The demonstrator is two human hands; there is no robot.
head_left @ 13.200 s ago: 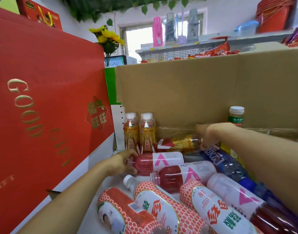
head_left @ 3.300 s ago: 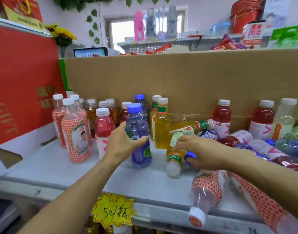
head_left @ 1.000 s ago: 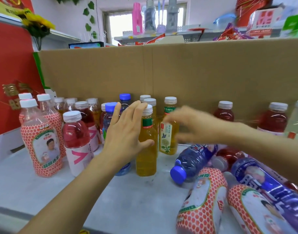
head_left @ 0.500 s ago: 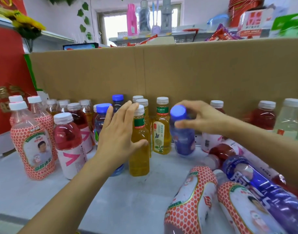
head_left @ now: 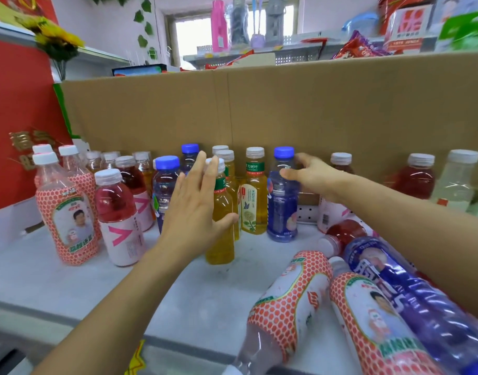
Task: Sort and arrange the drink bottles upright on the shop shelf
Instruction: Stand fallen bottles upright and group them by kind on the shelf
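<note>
While the left hand [head_left: 194, 209] lies flat, fingers straight, against the upright amber plastic bottle [head_left: 220, 239], the right hand [head_left: 316, 177], loosely spread, touches the blue-capped purple plastic bottle [head_left: 282, 209] standing at the amber one's two o'clock

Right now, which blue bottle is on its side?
The large blue bottle at front right, lying beside the orange-patterned bottles; the other three blue ones stand upright.
</note>
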